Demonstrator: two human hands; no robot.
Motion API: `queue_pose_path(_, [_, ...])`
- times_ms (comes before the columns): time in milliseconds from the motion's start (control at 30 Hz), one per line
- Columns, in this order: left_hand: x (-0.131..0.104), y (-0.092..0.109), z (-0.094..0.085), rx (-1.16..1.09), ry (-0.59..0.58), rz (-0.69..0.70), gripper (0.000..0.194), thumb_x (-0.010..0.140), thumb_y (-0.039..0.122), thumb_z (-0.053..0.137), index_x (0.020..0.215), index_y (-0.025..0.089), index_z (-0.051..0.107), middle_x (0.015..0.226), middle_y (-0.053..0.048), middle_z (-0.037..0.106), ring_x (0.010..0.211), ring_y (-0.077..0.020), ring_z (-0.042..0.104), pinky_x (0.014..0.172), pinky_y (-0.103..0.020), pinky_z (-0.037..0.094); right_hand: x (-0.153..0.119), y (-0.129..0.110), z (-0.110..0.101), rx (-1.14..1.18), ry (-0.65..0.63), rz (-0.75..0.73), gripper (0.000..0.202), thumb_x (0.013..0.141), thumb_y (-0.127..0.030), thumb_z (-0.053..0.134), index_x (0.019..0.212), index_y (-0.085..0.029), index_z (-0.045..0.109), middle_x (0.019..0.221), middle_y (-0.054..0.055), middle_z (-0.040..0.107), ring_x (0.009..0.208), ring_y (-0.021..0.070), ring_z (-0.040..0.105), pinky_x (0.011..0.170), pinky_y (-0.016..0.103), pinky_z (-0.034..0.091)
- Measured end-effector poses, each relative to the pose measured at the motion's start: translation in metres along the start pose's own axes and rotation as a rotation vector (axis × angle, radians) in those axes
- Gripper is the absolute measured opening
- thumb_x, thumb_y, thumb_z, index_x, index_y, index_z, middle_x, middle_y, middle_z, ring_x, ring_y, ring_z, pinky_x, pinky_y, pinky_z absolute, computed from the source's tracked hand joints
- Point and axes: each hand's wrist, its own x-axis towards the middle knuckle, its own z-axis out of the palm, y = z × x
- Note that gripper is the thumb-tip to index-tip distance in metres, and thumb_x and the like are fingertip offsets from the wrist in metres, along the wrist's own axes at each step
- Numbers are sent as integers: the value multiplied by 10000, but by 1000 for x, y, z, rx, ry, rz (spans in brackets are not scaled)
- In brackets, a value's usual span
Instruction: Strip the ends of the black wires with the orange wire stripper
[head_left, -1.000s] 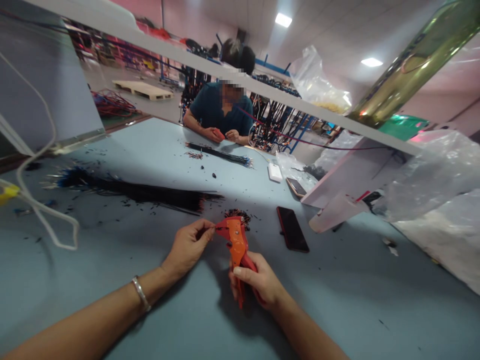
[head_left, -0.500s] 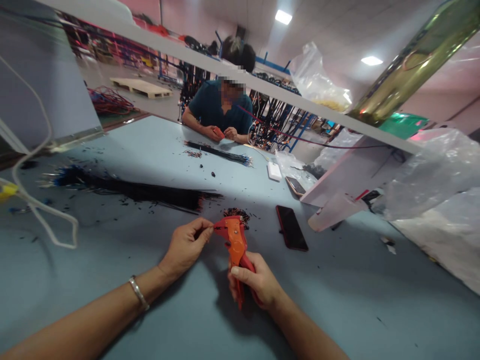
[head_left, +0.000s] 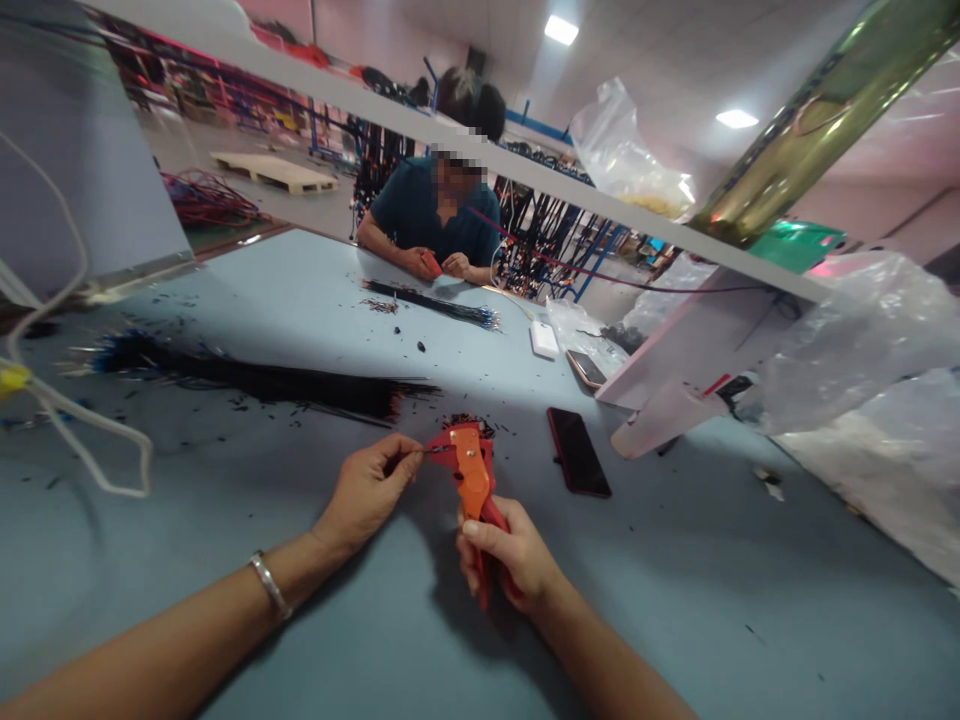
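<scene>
My right hand (head_left: 517, 555) is wrapped round the handles of an orange and red wire stripper (head_left: 472, 468), its head pointing away from me. My left hand (head_left: 375, 492) pinches a thin wire (head_left: 425, 451) between thumb and fingertips, right at the left side of the stripper's head. Most of that wire is hidden by the fingers. Just behind the tool's head lies a small heap of cut black sleeve bits (head_left: 486, 430). A long bundle of black wires (head_left: 300, 388) lies beyond my left hand, with blue and metal ends at its far left.
Across the table a person (head_left: 439, 215) holds a red tool near a smaller wire bundle (head_left: 435, 302). A dark phone (head_left: 579, 452) lies right of the stripper. A white cable (head_left: 90, 410) loops at left; plastic bags (head_left: 862, 340) lie at right. A white shelf beam (head_left: 540, 175) crosses above.
The view has shifted slightly. The stripper's head looks a little different at its left side, where dark wire now shows against the red. Both hands keep their grips.
</scene>
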Motion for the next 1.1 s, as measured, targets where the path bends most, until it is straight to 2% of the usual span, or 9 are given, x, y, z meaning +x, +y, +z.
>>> queue_pose_path(200, [2,-1,-1,-32,8,-64,244,809,390,526,759,166,608,605,43,502,573,-118,449,569,-224,356,-4,-12,-5,56,31,-46,283,735,-354,696,849,-138,552,601,-16,580,426,110,556,358,189,437])
queue_pose_path(367, [2,-1,0,-77,-1,-101,241,811,392,531,772,163,598,602,48,489,561,-111,429,565,-223,352,-5,-14,-4,76,17,-39,330,731,-331,687,969,-132,577,803,55,649,654,182,659,546,277,530])
queue_pose_path(600, [1,3,-1,-79,-8,-77,252,806,401,541,782,164,622,684,25,561,629,-123,477,612,-221,377,-4,-11,-5,89,9,-25,345,753,-322,654,1028,-134,564,852,66,646,692,195,664,570,295,524])
queue_pose_path(767, [-3,7,2,-91,-107,-148,288,811,437,529,811,163,618,532,71,417,493,-100,358,491,-212,306,-4,-13,-5,27,-6,-39,355,742,-334,650,1022,-140,551,852,58,626,678,187,643,564,300,520])
queue_pose_path(867, [-6,9,4,-111,-153,-146,301,812,447,529,780,158,605,525,74,403,484,-92,344,480,-207,290,-7,-18,-1,-113,-38,-75,324,765,-323,616,1025,-149,532,854,53,617,690,175,619,584,293,504])
queue_pose_path(933, [-8,11,6,-149,-177,-163,308,806,457,536,773,156,595,529,74,407,480,-88,344,475,-204,286,-11,-24,3,-307,-35,-124,242,781,-295,574,978,-158,538,801,33,604,671,160,586,586,277,481])
queue_pose_path(1033, [-10,13,7,-208,-183,-198,318,795,467,547,763,153,581,527,75,403,473,-84,336,466,-200,278,-16,-31,10,-755,86,-246,169,758,-216,531,916,-165,561,747,15,589,641,151,545,612,278,459])
queue_pose_path(1100, [-10,13,8,-244,-182,-202,327,790,472,548,751,148,579,517,77,390,470,-82,314,458,-197,263,-18,-30,12,-1037,191,-354,296,724,-185,522,1014,-153,567,832,49,618,708,184,570,681,317,471])
